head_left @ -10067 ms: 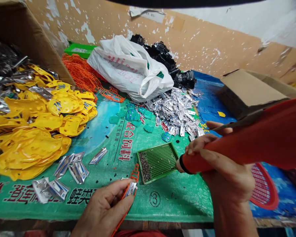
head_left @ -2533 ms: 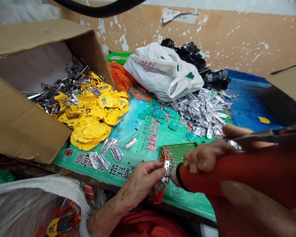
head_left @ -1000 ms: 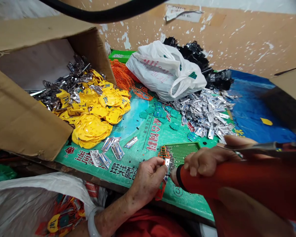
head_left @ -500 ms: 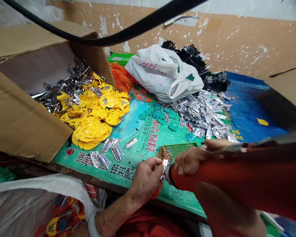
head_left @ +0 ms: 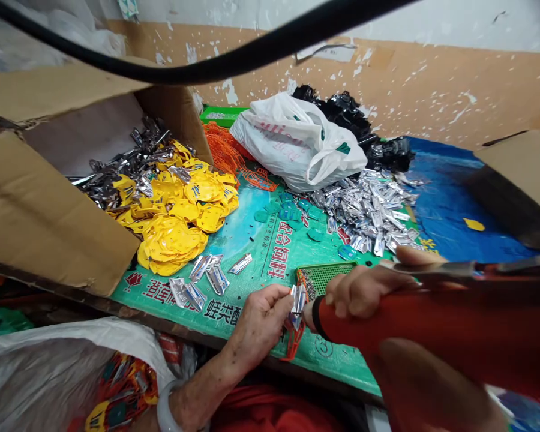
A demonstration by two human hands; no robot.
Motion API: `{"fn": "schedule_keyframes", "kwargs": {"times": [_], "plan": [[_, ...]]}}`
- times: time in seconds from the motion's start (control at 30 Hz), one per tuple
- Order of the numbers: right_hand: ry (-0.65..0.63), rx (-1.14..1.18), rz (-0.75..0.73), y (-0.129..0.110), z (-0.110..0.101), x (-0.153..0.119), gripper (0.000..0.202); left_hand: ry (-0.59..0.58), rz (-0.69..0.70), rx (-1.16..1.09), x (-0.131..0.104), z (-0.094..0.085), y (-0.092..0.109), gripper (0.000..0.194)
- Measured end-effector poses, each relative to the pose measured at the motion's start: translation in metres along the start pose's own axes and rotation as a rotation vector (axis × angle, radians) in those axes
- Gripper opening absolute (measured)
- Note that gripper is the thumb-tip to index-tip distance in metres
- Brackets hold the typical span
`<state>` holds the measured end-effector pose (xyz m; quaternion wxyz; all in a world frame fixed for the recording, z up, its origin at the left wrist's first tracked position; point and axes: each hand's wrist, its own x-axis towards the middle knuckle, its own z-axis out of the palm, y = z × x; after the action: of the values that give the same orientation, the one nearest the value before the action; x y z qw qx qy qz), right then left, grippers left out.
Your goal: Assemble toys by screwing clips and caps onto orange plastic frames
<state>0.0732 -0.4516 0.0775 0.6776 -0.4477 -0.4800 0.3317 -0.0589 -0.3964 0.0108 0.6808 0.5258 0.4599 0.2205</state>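
My left hand (head_left: 258, 321) is closed, thumb and fingertips pinching a shiny metal plate (head_left: 299, 298) together with an orange plastic frame (head_left: 292, 345), above the table's front edge. My right hand (head_left: 362, 289) wraps round a red power screwdriver (head_left: 432, 318) pointing left. The tool's nose reaches the metal plate; whether a screw sits at the tip is too small to tell. Just behind the hands lies a green mesh tray (head_left: 335, 272) with small screws in it. Several loose metal plates (head_left: 216, 278) lie to the left of it.
Yellow plastic pieces (head_left: 173, 243) spill from a cardboard box (head_left: 58, 210) at left. A white plastic bag (head_left: 292, 141), a heap of metal plates (head_left: 369, 207) and black parts (head_left: 342, 114) stand behind. A black cable (head_left: 184, 73) crosses overhead. An open sack (head_left: 40, 372) hangs front left.
The orange frame and metal plate have turned in my left hand, so more of the plate shows and the frame hangs lower. The view has shifted slightly. The screwdriver stays at the plate.
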Motion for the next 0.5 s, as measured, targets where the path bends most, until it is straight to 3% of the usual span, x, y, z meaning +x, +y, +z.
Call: {"fn": "schedule_keyframes", "kwargs": {"times": [0.13, 0.5], "plan": [[0.01, 0.175, -0.054, -0.011, -0.009, 0.004, 0.047, -0.004, 0.027, 0.088, -0.002, -0.005, -0.001, 0.028], [0.11, 0.142, -0.026, -0.007, -0.024, 0.002, 0.051, -0.051, -0.007, 0.043, -0.004, 0.001, -0.001, 0.026]]}}
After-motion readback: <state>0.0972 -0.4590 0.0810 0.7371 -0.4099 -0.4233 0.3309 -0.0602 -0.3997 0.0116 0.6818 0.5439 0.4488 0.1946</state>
